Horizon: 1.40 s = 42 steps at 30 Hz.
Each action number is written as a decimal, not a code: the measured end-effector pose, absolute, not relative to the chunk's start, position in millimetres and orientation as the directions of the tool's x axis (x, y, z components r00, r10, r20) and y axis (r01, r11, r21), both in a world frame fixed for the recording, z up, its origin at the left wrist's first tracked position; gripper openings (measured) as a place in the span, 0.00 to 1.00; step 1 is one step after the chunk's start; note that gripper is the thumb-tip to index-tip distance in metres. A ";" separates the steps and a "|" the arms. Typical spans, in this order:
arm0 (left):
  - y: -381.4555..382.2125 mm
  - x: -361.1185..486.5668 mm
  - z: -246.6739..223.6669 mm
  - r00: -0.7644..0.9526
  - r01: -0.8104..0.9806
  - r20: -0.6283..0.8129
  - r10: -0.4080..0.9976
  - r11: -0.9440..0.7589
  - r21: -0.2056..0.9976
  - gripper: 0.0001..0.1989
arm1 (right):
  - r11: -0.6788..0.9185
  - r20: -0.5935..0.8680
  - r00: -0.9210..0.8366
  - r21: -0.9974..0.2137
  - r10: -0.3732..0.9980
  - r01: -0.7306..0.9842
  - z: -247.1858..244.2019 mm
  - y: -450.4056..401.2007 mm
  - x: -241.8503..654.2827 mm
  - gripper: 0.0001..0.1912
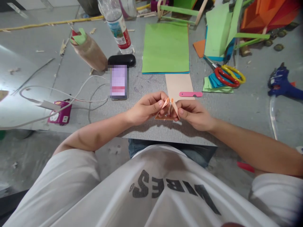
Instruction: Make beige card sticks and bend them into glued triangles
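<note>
My left hand [151, 107] pinches a small folded piece of peach paper [166, 102] between thumb and fingers. Close beside it, my right hand [194, 113] grips another part of folded peach paper [174, 107]. Whether the two parts belong to one sheet I cannot tell. Both hands are just above the table's near edge, fingertips almost touching. Beyond them lies a flat peach sheet [178, 84], with a pink craft knife [190, 94] across its right side. Under the hands an orange-brown edge shows, mostly hidden.
A green paper stack [165, 47] lies ahead. Scissors [227, 75] rest on cut paper strips at the right, near a blue glue gun [286, 82]. A phone [119, 80], black case [121, 60], bottle [118, 30], and white cables around a purple box [60, 112] occupy the left.
</note>
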<state>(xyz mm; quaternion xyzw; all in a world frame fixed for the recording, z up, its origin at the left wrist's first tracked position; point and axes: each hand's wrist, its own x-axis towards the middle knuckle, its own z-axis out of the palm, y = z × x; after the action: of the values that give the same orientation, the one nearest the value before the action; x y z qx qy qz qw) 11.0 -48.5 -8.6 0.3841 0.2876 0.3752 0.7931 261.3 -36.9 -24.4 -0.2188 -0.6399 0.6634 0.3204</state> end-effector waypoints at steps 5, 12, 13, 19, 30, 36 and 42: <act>-50.6 10.6 -6.2 0.521 -0.375 -0.192 0.832 0.425 0.824 0.25 | 0.007 0.071 -0.705 -0.996 0.706 -0.093 -23.1 -34.3 262.8 0.30; -54.4 12.5 -0.6 0.473 -0.371 -0.161 0.866 0.362 0.855 0.24 | -0.017 0.053 -0.700 -0.996 0.712 -0.092 -30.5 -32.7 264.5 0.29; -54.8 13.0 -0.5 0.461 -0.375 -0.174 0.870 0.369 0.850 0.23 | -0.025 0.041 -0.702 -0.996 0.711 -0.083 -31.9 -32.3 264.5 0.29; -53.9 10.6 -4.3 0.397 -0.402 -0.312 0.863 0.469 0.787 0.17 | -0.040 0.069 -0.733 -0.991 0.677 -0.130 -35.1 -28.9 262.6 0.28; -36.7 8.0 -2.6 0.306 -0.585 -0.170 0.937 0.326 0.743 0.16 | -0.218 -0.003 -0.667 -0.946 0.745 -0.239 -32.6 -28.2 263.1 0.27; -34.5 7.5 -8.5 0.325 -0.575 -0.227 0.918 0.383 0.723 0.15 | -0.266 -0.004 -0.655 -0.916 0.756 -0.301 -32.7 -26.9 263.5 0.23; -29.6 4.7 -13.7 0.376 -0.557 -0.223 0.900 0.411 0.721 0.16 | -0.282 -0.042 -0.647 -0.920 0.761 -0.272 -28.2 -24.2 264.0 0.30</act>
<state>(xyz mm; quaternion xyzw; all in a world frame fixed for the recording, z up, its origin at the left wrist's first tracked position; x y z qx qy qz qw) 4.7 -29.6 -13.7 0.2778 0.3081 0.4660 0.7815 264.0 -24.2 -28.2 -0.2474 -0.4938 0.7615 0.3393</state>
